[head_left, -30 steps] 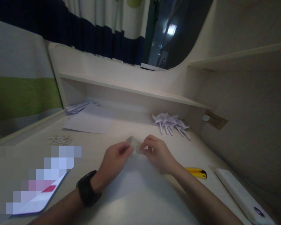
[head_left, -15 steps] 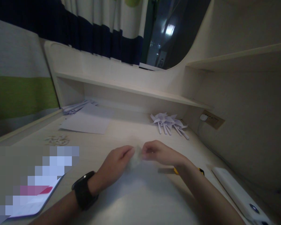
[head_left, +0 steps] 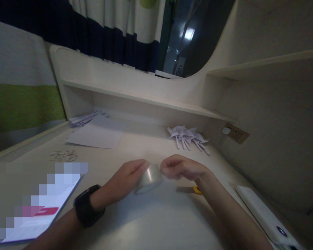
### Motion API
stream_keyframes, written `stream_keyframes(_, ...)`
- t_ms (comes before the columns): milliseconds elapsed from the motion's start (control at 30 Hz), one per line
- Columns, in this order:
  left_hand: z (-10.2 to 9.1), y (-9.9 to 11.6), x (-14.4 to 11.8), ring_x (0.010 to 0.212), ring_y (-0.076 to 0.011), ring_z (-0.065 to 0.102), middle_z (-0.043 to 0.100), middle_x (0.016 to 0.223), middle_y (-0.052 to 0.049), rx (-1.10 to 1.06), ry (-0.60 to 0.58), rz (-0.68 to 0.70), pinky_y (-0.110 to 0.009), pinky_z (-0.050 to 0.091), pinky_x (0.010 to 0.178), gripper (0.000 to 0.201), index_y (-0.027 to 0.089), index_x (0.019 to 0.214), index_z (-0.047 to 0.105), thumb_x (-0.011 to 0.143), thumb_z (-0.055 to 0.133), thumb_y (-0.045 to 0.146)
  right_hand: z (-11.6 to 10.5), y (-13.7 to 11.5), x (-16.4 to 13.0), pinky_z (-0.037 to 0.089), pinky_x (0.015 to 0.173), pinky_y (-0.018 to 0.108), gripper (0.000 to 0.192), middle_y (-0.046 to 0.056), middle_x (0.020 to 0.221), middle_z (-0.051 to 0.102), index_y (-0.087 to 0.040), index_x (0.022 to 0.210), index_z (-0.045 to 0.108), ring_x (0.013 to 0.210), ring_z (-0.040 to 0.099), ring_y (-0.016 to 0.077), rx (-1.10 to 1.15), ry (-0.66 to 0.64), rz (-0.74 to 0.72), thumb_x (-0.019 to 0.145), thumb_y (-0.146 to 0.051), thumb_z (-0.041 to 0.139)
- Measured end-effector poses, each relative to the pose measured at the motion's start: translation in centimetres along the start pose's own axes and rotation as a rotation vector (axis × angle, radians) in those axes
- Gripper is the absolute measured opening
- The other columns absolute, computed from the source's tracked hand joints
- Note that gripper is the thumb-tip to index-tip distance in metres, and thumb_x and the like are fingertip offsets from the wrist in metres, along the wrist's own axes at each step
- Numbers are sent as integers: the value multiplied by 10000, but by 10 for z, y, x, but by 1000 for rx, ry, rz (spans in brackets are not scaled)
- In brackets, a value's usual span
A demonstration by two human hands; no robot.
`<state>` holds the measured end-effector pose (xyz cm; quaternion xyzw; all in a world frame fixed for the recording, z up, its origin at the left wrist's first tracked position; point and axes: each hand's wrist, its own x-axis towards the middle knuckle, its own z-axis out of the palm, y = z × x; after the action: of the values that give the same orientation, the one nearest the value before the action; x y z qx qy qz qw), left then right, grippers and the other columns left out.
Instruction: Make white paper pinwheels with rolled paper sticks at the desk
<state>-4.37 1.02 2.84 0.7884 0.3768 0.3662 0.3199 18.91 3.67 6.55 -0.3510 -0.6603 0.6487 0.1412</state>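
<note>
My left hand (head_left: 122, 178), with a black watch (head_left: 86, 205) on its wrist, holds a roll of clear tape (head_left: 148, 178) just above the pale desk (head_left: 156, 222). My right hand (head_left: 181, 167) pinches at the roll's upper right edge with fingertips together. Both hands meet at the roll in the middle of the desk. Whether a strip is pulled free I cannot tell.
A yellow utility knife (head_left: 197, 189) lies partly behind my right wrist. A white flat device (head_left: 263, 215) rests at the right. Folded paper pinwheels (head_left: 187, 137) sit by the wall socket (head_left: 234, 133). White sheets (head_left: 96, 135) and paper strips (head_left: 85, 118) lie far left; a booklet (head_left: 41, 215) is near left.
The tape roll has tilted so its ring shape now shows between my hands. My left forearm has slid slightly left and my right wrist now covers more of the yellow knife.
</note>
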Motion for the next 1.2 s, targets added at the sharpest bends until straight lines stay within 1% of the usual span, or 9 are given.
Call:
stream_keyframes(100, -7, 6, 1, 679, -156, 514, 557, 707, 4, -47, -27, 27, -273, 413, 648, 377, 188, 701, 514, 957, 318, 384, -6, 3, 0, 196, 420, 199, 233, -45, 616, 444, -139, 741, 565, 488, 323, 60, 68, -39, -70, 731, -343, 678)
stream_keyframes(233, -13, 11, 1, 697, -159, 527, 586, 744, -5, -95, -64, 44, -277, 422, 665, 377, 187, 743, 549, 965, 306, 371, -11, 9, 2, 361, 532, 236, 287, 2, 696, 524, -144, 728, 559, 580, 470, 98, 138, -67, -257, 727, -398, 692)
stream_keyframes(333, -15, 11, 1, 723, -165, 539, 603, 772, -10, -80, -43, 41, -277, 419, 676, 376, 185, 764, 564, 967, 307, 368, -17, 13, 4, 398, 577, 258, 304, -4, 665, 531, -159, 685, 519, 611, 514, 119, 191, 3, -366, 730, -396, 703)
stream_keyframes(533, -7, 11, -2, 667, -159, 535, 574, 679, 3, 133, 22, 53, -271, 381, 633, 366, 184, 688, 532, 961, 346, 341, -17, 13, 6, 403, 538, 231, 222, -31, 620, 572, -155, 858, 564, 535, 514, 94, -39, 277, -363, 771, -304, 704)
stream_keyframes(800, 4, 8, -5, 773, -183, 585, 655, 818, -40, 280, 76, 81, -306, 413, 716, 348, 184, 911, 658, 970, 338, 308, -4, -3, 3, 401, 548, 242, 317, 3, 643, 561, -130, 803, 646, 566, 504, 97, -264, 256, -420, 882, -421, 550)
stream_keyframes(900, 5, 6, -6, 792, -186, 595, 662, 837, -42, 308, 90, 95, -316, 424, 731, 343, 187, 926, 659, 971, 338, 300, 2, 0, 7, 370, 507, 239, 400, -7, 587, 521, -146, 707, 592, 526, 475, 97, -333, 370, -431, 905, -474, 478)
stream_keyframes(967, 6, 5, -6, 804, -189, 600, 666, 855, -45, 329, 103, 101, -324, 431, 740, 336, 189, 947, 658, 971, 341, 300, 9, 3, 12, 343, 482, 228, 331, -30, 579, 495, -170, 708, 535, 517, 458, 94, -417, 504, -411, 847, -468, 576)
stream_keyframes(1067, 8, 4, -7, 827, -193, 606, 673, 891, -52, 349, 119, 117, -337, 441, 762, 331, 191, 1008, 652, 973, 345, 307, 23, 5, 17, 326, 478, 220, 303, -63, 603, 493, -200, 845, 506, 517, 446, 91, -580, 673, -399, 742, -395, 714)
stream_keyframes(1200, 9, 4, -7, 848, -193, 608, 675, 916, -50, 354, 133, 126, -345, 445, 781, 326, 196, 1037, 642, 978, 341, 308, 36, 5, 19, 318, 495, 229, 271, -76, 572, 489, -216, 953, 536, 513, 459, 99, -748, 760, -364, 771, -348, 685)
